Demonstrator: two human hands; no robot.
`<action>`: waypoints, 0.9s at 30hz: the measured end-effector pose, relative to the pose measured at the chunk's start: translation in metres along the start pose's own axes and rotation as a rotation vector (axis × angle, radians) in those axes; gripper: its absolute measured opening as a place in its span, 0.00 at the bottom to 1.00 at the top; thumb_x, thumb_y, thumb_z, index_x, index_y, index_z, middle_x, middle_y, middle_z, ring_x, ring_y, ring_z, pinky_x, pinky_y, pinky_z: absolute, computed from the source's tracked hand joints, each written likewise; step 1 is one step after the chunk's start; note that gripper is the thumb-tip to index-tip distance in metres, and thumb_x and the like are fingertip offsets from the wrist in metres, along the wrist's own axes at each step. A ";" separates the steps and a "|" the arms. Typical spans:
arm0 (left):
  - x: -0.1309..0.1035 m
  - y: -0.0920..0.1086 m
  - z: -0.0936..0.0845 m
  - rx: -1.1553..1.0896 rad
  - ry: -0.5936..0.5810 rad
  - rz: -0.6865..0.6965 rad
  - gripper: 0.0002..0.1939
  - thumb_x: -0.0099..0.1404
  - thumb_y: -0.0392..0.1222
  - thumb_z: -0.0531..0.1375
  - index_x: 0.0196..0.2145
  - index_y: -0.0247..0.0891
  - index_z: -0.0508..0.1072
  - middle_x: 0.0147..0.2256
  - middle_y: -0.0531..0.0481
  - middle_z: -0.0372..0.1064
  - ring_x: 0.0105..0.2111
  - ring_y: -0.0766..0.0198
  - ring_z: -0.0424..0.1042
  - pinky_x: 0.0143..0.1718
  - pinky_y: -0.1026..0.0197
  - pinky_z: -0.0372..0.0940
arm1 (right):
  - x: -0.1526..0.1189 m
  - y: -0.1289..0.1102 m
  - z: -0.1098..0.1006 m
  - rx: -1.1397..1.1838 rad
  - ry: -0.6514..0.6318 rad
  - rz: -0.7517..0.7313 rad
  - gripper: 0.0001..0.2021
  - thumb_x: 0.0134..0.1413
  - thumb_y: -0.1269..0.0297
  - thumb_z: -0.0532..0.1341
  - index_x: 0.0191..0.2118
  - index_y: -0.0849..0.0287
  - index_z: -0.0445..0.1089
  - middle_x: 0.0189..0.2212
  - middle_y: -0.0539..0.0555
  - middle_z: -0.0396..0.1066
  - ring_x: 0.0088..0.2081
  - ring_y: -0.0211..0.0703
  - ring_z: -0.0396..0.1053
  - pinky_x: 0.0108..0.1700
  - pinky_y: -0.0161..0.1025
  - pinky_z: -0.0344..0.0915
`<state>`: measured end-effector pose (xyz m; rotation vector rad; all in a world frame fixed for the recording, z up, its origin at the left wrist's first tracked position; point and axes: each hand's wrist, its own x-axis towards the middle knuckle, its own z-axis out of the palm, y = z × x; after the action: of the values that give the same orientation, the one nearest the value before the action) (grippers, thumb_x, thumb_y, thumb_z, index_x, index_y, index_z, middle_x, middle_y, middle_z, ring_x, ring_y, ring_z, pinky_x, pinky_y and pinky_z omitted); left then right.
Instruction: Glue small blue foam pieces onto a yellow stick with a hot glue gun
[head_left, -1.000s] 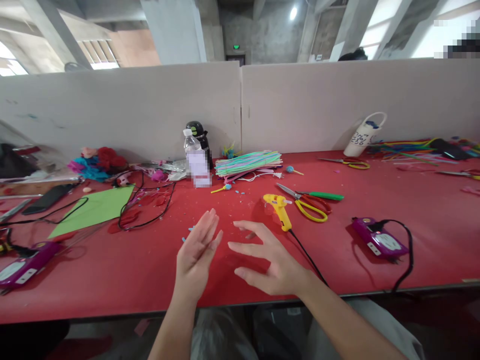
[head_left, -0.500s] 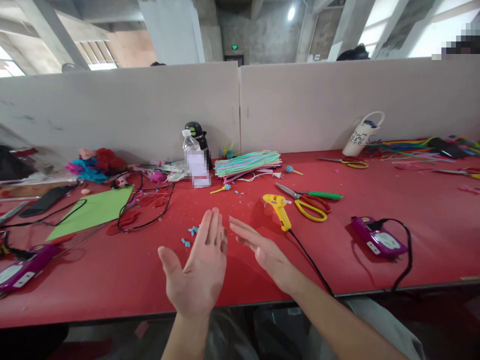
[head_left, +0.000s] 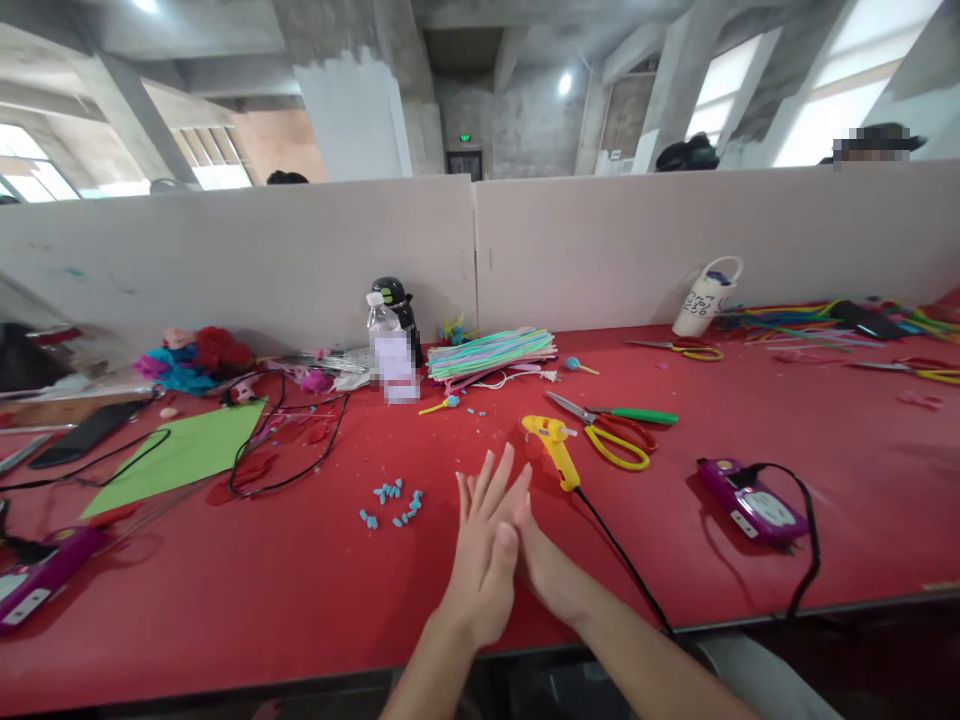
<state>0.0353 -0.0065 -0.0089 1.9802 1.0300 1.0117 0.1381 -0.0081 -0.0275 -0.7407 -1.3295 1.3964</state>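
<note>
Near the table's front edge my left hand (head_left: 484, 560) has its fingers stretched out and spread, pointing away from me. My right hand (head_left: 541, 550) presses against it, palm to palm, its fingers partly hidden behind the left one. Nothing shows between the palms. Small blue pieces (head_left: 409, 510) lie loosely on the red table (head_left: 300, 590) to the left of the hands. Just beyond the right hand rests a yellow glue gun (head_left: 559, 455), its black cord running to the front edge.
Scissors (head_left: 615, 445) and a green-handled tool (head_left: 645, 415) lie right of the glue gun. A purple power box (head_left: 754, 505) stands farther right. Pastel stems (head_left: 491, 355) and a clear bottle (head_left: 391, 350) are at the back, a green sheet (head_left: 180, 455) at left.
My left hand has moved right and met my right hand, so the palms now touch. More of the blue pieces are uncovered. The view has tilted up slightly.
</note>
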 end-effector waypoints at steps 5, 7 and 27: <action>0.036 -0.013 -0.054 0.310 -0.073 -0.129 0.27 0.75 0.57 0.41 0.68 0.55 0.54 0.69 0.57 0.49 0.72 0.56 0.34 0.69 0.39 0.27 | 0.003 -0.006 -0.011 0.066 -0.073 0.010 0.33 0.67 0.39 0.39 0.68 0.49 0.57 0.70 0.53 0.51 0.72 0.46 0.42 0.71 0.54 0.40; 0.056 -0.024 -0.075 0.353 -0.005 -0.168 0.26 0.72 0.57 0.48 0.65 0.52 0.62 0.68 0.54 0.53 0.71 0.53 0.39 0.69 0.38 0.30 | 0.003 -0.012 -0.015 -0.004 -0.044 -0.014 0.30 0.68 0.42 0.44 0.69 0.48 0.55 0.71 0.53 0.47 0.71 0.49 0.44 0.71 0.55 0.42; 0.213 -0.144 -0.103 -0.166 0.508 -0.440 0.20 0.50 0.32 0.63 0.44 0.33 0.76 0.44 0.38 0.77 0.44 0.53 0.77 0.43 0.58 0.68 | -0.015 -0.035 -0.022 -0.527 -0.018 -0.271 0.27 0.54 0.69 0.66 0.58 0.38 0.67 0.46 0.53 0.78 0.51 0.53 0.74 0.55 0.54 0.72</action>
<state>-0.0200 0.2649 -0.0106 1.2999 1.5131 1.3213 0.1718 -0.0201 -0.0016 -0.8496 -1.7667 0.8433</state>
